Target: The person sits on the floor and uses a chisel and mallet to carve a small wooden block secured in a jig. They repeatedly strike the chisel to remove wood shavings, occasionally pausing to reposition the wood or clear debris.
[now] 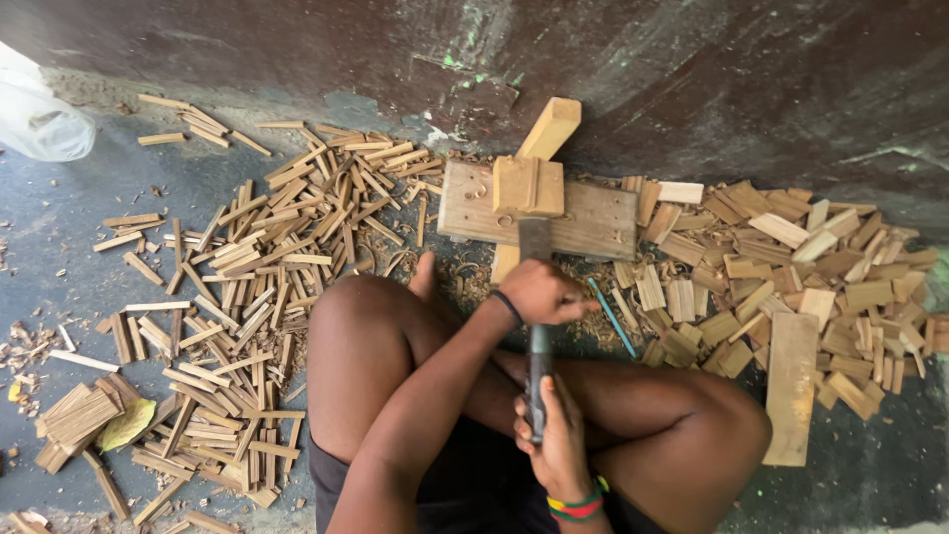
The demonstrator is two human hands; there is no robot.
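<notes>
Right hand (557, 435), nearest the camera, fingers wrapped tight round the dark handle of a cleaver-like blade (535, 297) that runs up to a wood block (528, 185). Left hand (539, 293) sits further out, fingers curled over the blade's back. Block stands on a board (593, 222); split sticks (267, 257) left, flat offcuts (791, 267) right.

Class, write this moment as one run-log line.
left hand: steadies blade top | right hand: grips dark long-handled chopping blade | blade on small pale wooden block atop flat wooden board | cut wooden sticks left
</notes>
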